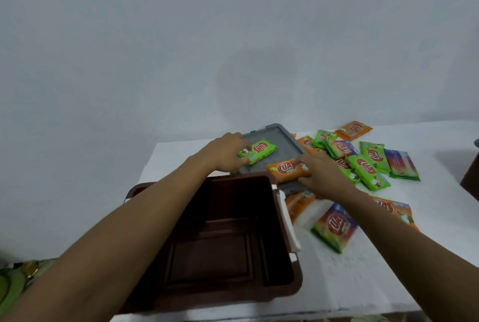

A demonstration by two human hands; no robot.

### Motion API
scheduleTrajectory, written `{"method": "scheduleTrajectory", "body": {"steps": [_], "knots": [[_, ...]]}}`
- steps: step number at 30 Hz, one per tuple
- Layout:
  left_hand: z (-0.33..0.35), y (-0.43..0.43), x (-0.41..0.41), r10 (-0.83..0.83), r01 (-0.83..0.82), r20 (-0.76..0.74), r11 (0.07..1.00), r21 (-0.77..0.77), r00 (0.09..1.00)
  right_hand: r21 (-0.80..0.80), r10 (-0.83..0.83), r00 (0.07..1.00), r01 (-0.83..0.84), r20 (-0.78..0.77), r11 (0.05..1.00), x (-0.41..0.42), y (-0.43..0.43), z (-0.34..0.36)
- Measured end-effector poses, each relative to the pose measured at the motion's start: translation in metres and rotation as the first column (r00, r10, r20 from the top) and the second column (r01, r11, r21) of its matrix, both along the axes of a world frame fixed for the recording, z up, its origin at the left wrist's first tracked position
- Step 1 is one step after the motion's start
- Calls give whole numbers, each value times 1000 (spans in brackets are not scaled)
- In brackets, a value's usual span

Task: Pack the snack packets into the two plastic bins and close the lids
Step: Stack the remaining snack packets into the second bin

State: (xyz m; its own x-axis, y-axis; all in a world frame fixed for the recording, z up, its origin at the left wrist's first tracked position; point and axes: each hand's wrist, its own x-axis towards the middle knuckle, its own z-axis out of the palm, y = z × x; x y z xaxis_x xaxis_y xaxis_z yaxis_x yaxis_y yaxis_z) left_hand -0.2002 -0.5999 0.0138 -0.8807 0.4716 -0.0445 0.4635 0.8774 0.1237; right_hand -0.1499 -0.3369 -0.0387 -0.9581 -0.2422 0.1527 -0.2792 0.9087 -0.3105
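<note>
So, early days: left grip (229,153) pinches a green packet (259,150), right grip (321,176) an orange packet (286,170); next, both into the empty bin (220,233).

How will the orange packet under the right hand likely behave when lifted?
The orange packet looks puffed, so probably light and squashy. Its glossy wrapper may slide on the grey lid; a firm pinch by the right hand seems wise.

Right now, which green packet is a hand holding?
The green packet on the grey lid, held by the left hand. The other green packets lie loose on the table, right of the lid.
</note>
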Motion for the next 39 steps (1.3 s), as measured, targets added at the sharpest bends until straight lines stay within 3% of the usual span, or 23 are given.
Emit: {"method": "scheduleTrajectory", "body": {"steps": [3,9,14,18,22,25,28,30,36,39], "knots": [[-9,27,-37,16,-12,38,995,-102,999,116,74,992,-86,103,989,-26,1,-1],[-38,62,-84,106,-78,118,973,-219,987,158,203,955,-240,218,958,-67,6,-13],[-41,70,-90,160,-126,148,968,-218,976,157,229,951,-264,206,952,-79,12,-10],[-35,61,-87,187,-143,194,965,-220,963,63,201,962,-216,185,974,-75,10,-5],[-16,36,-75,239,-212,210,967,-142,948,28,137,986,-140,96,990,-61,-2,9],[6,15,-62,266,-293,225,952,93,937,-48,86,996,-84,31,995,-50,-12,24],[30,-13,-42,214,-352,328,819,453,920,-133,70,997,-72,-18,989,-39,-27,46],[43,-32,-22,164,-365,361,706,607,918,-199,74,997,-77,-25,977,-27,-43,62],[62,-74,23,161,-449,420,318,835,893,-188,120,993,-119,-9,975,18,-81,92],[69,-94,49,128,-425,406,253,869,905,-149,158,987,-152,28,977,37,-93,96]]}}
